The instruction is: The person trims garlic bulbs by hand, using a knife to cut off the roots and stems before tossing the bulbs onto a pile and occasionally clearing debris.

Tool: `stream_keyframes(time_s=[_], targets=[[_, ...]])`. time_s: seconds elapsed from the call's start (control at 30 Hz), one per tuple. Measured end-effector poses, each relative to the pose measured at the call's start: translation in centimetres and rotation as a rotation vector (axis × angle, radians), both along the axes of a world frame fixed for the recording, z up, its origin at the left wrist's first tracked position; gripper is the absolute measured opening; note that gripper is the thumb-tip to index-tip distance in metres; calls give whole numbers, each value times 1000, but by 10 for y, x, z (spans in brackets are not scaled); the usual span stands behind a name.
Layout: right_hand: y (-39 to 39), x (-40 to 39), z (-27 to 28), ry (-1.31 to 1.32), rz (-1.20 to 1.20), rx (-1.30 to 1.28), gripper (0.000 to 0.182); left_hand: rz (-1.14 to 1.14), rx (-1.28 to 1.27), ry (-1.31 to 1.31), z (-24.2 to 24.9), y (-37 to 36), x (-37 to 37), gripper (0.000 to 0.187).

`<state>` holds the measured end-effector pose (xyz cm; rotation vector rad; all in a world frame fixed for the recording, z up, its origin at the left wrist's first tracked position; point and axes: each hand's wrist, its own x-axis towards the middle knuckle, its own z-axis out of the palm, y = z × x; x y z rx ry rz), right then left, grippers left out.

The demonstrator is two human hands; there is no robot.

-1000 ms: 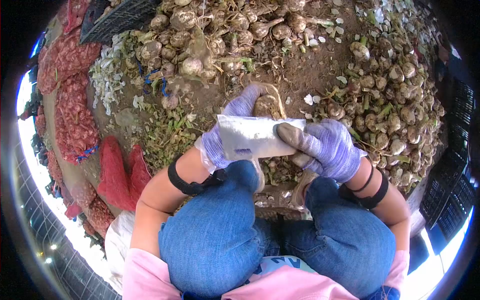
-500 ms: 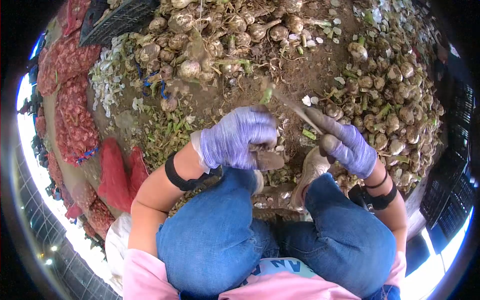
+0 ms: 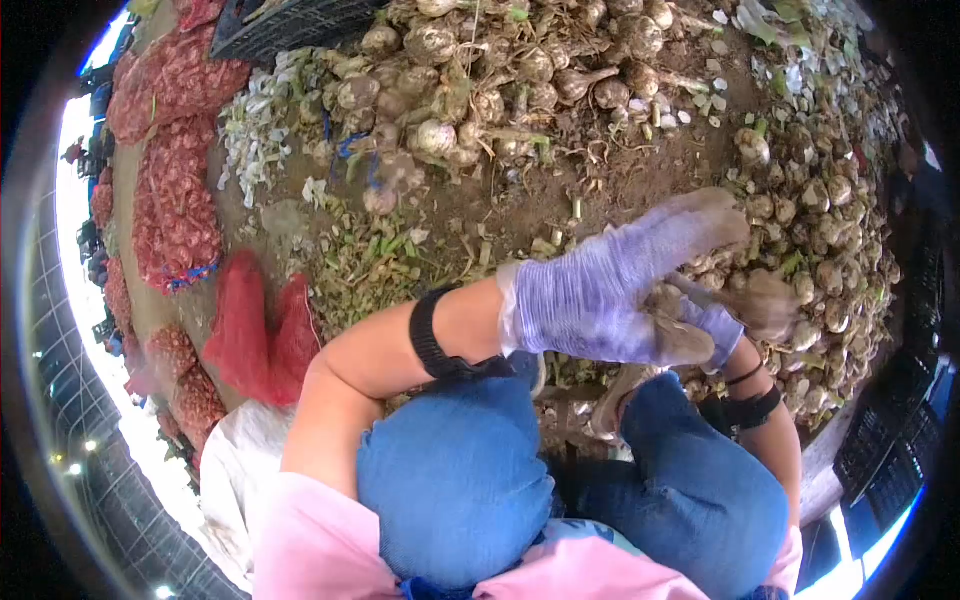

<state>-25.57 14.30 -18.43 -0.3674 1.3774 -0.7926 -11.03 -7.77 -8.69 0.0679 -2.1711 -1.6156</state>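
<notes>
My left hand [image 3: 625, 285], in a purple glove with dirty fingertips, reaches across to the right with thumb and fingers spread apart. Just beyond it, a blurred garlic bulb [image 3: 768, 305] shows over the right-hand garlic pile [image 3: 820, 225]; whether it touches the fingers is unclear. My right hand [image 3: 712, 325], gloved too, lies largely behind the left one. Its fingers are hidden, and no blade can be made out in it. Another heap of garlic with stalks [image 3: 535, 65] lies ahead on the soil.
Cut stalks [image 3: 375, 265] litter the ground at left. Red mesh sacks of garlic [image 3: 175, 205] and an unfilled-looking red mesh bag [image 3: 240, 325] lie farther left. Dark crates stand at the upper left [image 3: 290, 30] and right edge [image 3: 890, 420]. My knees are below the hands.
My left hand has swung right, its fingers spreading, and now covers much of my right hand. The long blade seen in my right hand is out of sight. The view has shifted.
</notes>
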Motion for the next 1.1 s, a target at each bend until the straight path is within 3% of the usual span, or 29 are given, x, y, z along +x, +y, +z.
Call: stream_keyframes(time_s=[0.03,0.1,0.17,0.3,0.43,0.5,0.57,0.6,0.67,0.7,0.73,0.8,0.83,0.9,0.93,0.97,1.03,1.07,1.1], targets=[[-7,-4,8,22,20,-14,58,32,-94,26,6,-4,-5,66],[-19,-9,37,79,83,19,60,412,-70,-428,-17,-38,18,57],[-16,-9,35,30,9,58,58,728,-666,-559,-79,-81,69,51],[-20,-6,37,45,24,78,56,357,-1015,-810,-150,-118,138,55],[-26,-8,41,79,79,26,54,52,-1370,-1003,-170,-172,139,56],[-21,-8,36,95,30,-11,55,422,-585,-1087,-179,-171,133,66],[-23,-12,39,165,80,-39,55,570,-226,-789,-145,-149,118,73],[-27,-12,45,191,94,-63,56,640,230,-765,-108,-135,102,78],[-40,-13,61,297,180,-97,55,572,487,-601,-81,-107,86,82],[-44,-11,59,470,210,-289,54,530,615,-512,-71,-96,78,86],[-47,-8,55,642,242,-481,54,477,630,-547,-57,-85,70,89],[-55,-6,71,767,372,-607,53,366,659,-619,-35,-68,56,96],[-62,-7,86,830,498,-604,55,333,885,-557,-29,-59,49,91],[-72,-2,87,899,457,-840,57,259,1328,-420,-21,-43,35,82],[-71,-3,91,848,501,-793,59,217,1237,-425,-22,-41,33,81],[-70,0,89,782,378,-799,60,180,1144,-426,-23,-38,31,79],[-71,7,84,649,137,-804,63,92,344,-531,-31,-32,29,81],[-72,6,98,532,97,-546,68,120,281,-501,-29,-24,27,85],[-74,7,95,489,12,-506,72,150,217,-473,-27,-16,24,90]])
